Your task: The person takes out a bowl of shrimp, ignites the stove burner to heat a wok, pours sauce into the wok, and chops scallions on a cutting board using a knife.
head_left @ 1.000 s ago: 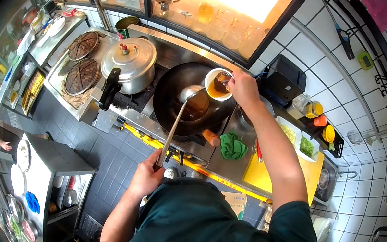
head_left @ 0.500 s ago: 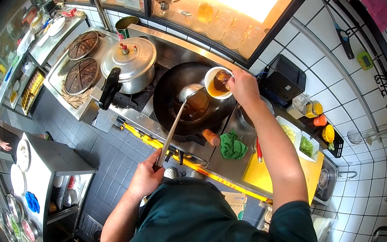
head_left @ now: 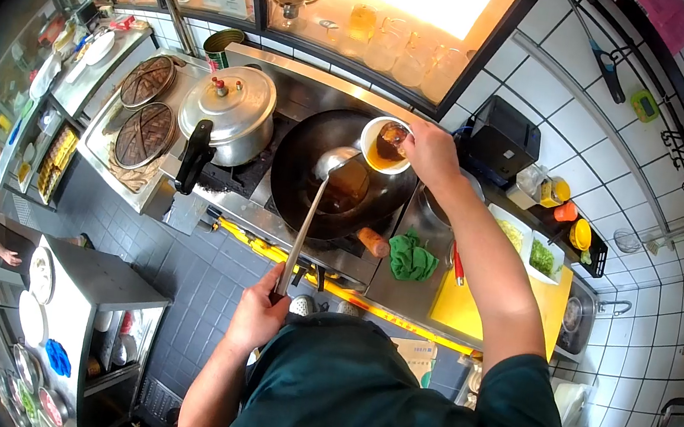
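Above the right side of the wok [head_left: 292, 198], the right hand [head_left: 431, 152] clamps the bowl [head_left: 375, 131] beside the ladle [head_left: 301, 238], gripped in front by the left hand [head_left: 257, 317], presumably so drips fall inside.

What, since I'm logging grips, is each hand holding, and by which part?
The left hand holds the ladle by its handle's near end; the right hand holds the white bowl at its right edge.

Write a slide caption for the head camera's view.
Left hand on the ladle, right hand holding a white bowl over a dark wok.
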A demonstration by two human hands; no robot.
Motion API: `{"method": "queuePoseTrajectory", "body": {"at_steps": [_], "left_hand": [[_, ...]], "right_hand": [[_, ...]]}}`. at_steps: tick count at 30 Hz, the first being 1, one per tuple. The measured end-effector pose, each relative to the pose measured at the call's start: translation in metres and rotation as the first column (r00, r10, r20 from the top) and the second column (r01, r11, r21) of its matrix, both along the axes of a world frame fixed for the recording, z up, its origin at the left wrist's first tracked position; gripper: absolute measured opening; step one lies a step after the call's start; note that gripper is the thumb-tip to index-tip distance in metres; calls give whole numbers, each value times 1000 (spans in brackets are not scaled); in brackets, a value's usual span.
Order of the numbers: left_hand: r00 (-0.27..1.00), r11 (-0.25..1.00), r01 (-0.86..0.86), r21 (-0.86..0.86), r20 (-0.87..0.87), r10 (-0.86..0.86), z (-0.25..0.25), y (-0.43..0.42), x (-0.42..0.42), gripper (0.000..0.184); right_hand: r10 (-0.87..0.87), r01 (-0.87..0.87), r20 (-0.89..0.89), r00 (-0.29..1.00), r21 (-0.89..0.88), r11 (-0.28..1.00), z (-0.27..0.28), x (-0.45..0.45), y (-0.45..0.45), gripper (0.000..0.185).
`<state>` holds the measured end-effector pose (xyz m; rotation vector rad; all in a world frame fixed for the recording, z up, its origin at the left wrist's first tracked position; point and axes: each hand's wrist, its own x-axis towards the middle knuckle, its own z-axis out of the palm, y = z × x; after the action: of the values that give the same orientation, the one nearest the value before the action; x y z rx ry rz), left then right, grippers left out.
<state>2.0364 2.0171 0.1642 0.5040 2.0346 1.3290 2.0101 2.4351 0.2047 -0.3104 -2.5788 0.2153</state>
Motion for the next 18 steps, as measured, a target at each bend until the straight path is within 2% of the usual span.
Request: {"method": "queuePoseTrajectory", "body": {"at_steps": [9, 18], "left_hand": [[999, 998, 0, -60, 45, 3, 7, -2, 0, 61], [999, 1000, -6, -30, 48, 8, 13, -4, 1, 61]], "right_hand": [[-6, 6, -16, 1000, 19, 1000, 1, -1, -1, 9], [14, -13, -29, 999, 21, 1000, 5, -2, -4, 8]]}}
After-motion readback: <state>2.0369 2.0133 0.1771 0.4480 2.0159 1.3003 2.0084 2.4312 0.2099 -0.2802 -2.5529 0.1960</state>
